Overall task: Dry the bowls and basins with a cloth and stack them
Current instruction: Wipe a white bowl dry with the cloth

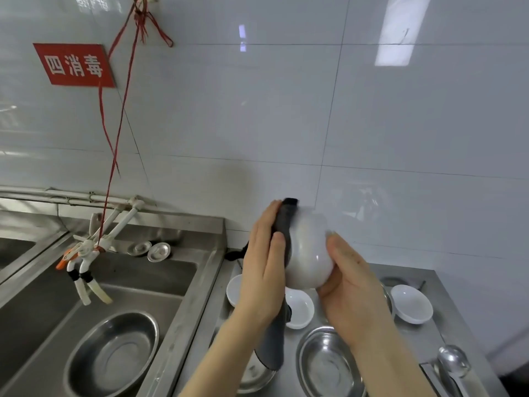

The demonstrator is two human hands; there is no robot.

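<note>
I hold a white bowl (pixel 310 253) up above the steel counter (pixel 446 319), its outside turned toward me. My right hand (pixel 350 285) grips it from the right and below. My left hand (pixel 264 267) presses a dark grey cloth (pixel 283 224) against the bowl's left side, thumb on the cloth; the cloth's tail hangs down under my wrist. On the counter below lie a white bowl (pixel 299 308), another white bowl (pixel 234 290) partly hidden by my left hand, a third white bowl (pixel 412 303) at the right, and a steel basin (pixel 326 365).
A steel sink (pixel 160 285) on the left holds a steel basin (pixel 113 353) and two small steel dishes (pixel 159 251) on its back ledge. A tap with tied hoses (pixel 86 253) hangs over it. A steel ladle (pixel 453 365) lies at the counter's right front. Tiled wall behind.
</note>
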